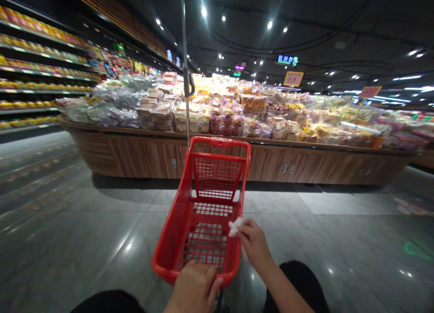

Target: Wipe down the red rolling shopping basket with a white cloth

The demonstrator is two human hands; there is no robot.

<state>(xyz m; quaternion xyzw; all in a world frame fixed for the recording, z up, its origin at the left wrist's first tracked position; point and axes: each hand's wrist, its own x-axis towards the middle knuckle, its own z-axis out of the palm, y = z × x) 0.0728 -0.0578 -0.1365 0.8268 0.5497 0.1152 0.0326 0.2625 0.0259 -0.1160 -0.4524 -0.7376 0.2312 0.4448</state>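
Note:
A red plastic shopping basket (176,222) on wheels stands on the floor in front of me, with nothing inside it. My left hand (195,286) is closed over the basket's near rim. My right hand (252,243) hovers at the basket's right edge and pinches a small white crumpled piece of paper (235,226). A grey metal pole (185,64) rises from the far end of the basket.
A long curved wooden display counter (142,157) piled with bagged bread and pastries (237,107) stands straight ahead. Lit shelves of packaged goods (37,73) line the left wall. Glossy grey tile floor (81,227) spreads to both sides. Price signs (293,78) stand above the display.

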